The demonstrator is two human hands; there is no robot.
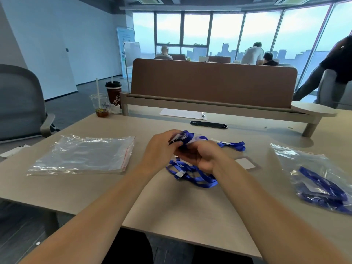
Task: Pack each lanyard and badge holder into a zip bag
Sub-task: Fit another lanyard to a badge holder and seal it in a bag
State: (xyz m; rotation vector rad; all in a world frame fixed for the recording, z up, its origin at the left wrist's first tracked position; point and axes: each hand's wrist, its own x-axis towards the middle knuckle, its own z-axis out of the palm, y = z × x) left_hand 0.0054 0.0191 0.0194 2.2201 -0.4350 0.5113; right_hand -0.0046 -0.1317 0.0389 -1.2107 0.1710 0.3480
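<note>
Left hand (pixel 162 147): fingers curled, pinching one end of a bunched blue lanyard (pixel 187 135) near its dark clip.
Right hand (pixel 203 159): fingers curled inward, gripping the same lanyard from the near side, close against the left hand.
Held item: the lanyard, with a clear badge holder (pixel 196 138) showing behind it, is held between both hands above the middle of the desk (pixel 171 210), not in any bag.
Under the hands: a loose tangle of blue lanyards (pixel 196 180) lies on the desk.
Just beyond: another lanyard (pixel 235 145) and a flat badge holder with a white insert (pixel 245 162) wait unpacked.
To the left: a stack of empty zip bags (pixel 83 155) with red seal strips.
To the right: filled zip bags (pixel 320 185) with blue lanyards inside.
Progress: it looks partly done. Some sets are bagged; the held set and at least two more appear to be left.
Far edge: two drink cups (pixel 108 98) and a brown desk divider (pixel 213 82).
</note>
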